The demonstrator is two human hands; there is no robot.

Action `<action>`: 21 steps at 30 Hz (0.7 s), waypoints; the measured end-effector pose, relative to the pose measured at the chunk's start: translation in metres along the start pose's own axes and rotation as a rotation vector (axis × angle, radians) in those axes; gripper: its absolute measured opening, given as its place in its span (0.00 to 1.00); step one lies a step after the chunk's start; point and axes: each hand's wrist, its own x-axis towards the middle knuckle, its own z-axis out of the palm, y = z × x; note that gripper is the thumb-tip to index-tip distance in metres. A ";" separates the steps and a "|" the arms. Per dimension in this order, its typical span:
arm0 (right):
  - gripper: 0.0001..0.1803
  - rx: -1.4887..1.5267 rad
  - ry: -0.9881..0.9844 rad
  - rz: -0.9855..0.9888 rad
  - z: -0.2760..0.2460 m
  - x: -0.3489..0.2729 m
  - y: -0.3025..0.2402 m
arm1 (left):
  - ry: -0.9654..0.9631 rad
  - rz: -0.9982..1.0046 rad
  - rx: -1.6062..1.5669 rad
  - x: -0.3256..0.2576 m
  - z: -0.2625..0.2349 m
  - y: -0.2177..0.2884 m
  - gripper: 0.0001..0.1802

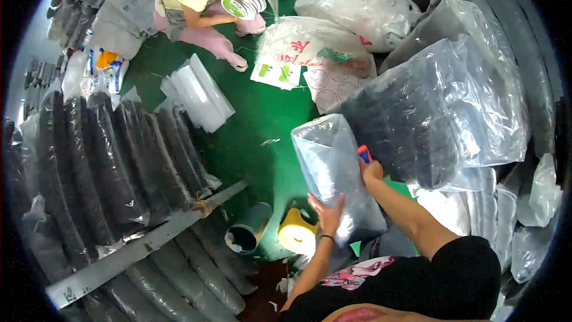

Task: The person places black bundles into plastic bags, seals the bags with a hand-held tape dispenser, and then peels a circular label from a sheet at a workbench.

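Note:
In front of me a clear plastic bag package, long and pale grey, stands tilted towards my body. My left hand grips its lower left side, thumb and fingers apart along the edge. On the package's right side, my right hand is closed around a small red-and-blue handheld tool. Most of that tool is hidden by the fingers, so its kind is unclear. The right hand is right beside the package; whether it touches the plastic cannot be made out.
Bagged dark rolls line the left behind a metal rail. A large bagged bundle lies to the right. A yellow stool and a grey bin stand near me. Another person holding round white-and-green pieces sits at the back.

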 end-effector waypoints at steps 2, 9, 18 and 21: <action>0.34 0.002 -0.066 -0.111 -0.019 -0.020 -0.050 | 0.038 -0.035 0.115 0.005 0.002 0.004 0.76; 0.32 0.335 0.612 -0.630 -0.114 0.022 -0.030 | -0.126 0.153 0.191 -0.005 0.050 0.079 0.80; 0.23 0.701 -0.609 -0.671 -0.291 -0.039 0.066 | -0.842 -0.092 -0.471 -0.010 0.055 0.287 0.13; 0.27 0.478 -0.387 -0.928 -0.289 -0.033 0.075 | -0.862 -0.245 -0.372 0.002 0.048 0.286 0.12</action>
